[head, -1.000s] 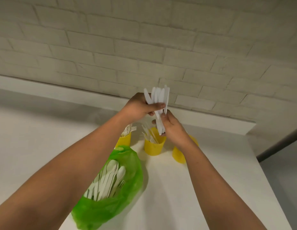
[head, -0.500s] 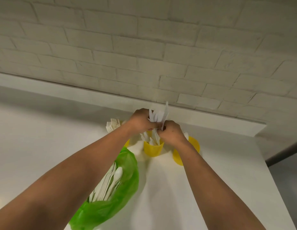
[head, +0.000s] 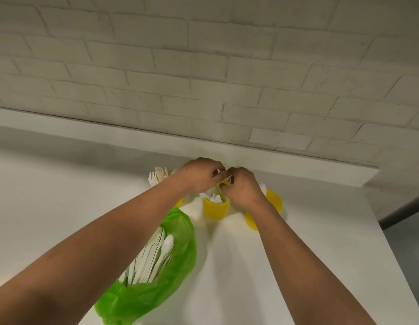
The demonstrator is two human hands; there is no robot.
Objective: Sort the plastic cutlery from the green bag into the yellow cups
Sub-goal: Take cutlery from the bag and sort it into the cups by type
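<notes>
Three yellow cups stand in a row at the back of the white table [head: 250, 277]. My left hand [head: 199, 175] and my right hand [head: 242, 186] meet right over the middle cup [head: 215, 209], fingers curled around a bunch of white plastic knives [head: 215, 198] that reach down into it; only a small white tip shows between the fingers. The left cup [head: 179, 202] is mostly hidden behind my left arm and holds forks [head: 158, 175]. My right wrist partly covers the right cup [head: 275, 200]. The green bag [head: 156, 289] lies open near me with several white pieces [head: 154, 254] inside.
A pale brick wall [head: 203, 66] with a low white ledge [head: 297, 170] runs right behind the cups. The table's right edge [head: 396, 266] drops to a grey floor [head: 412, 231].
Both hands came down from in front of the wall to the middle cup. The knife bunch, fanned high above the fingers before, has sunk into the cup and is nearly hidden.
</notes>
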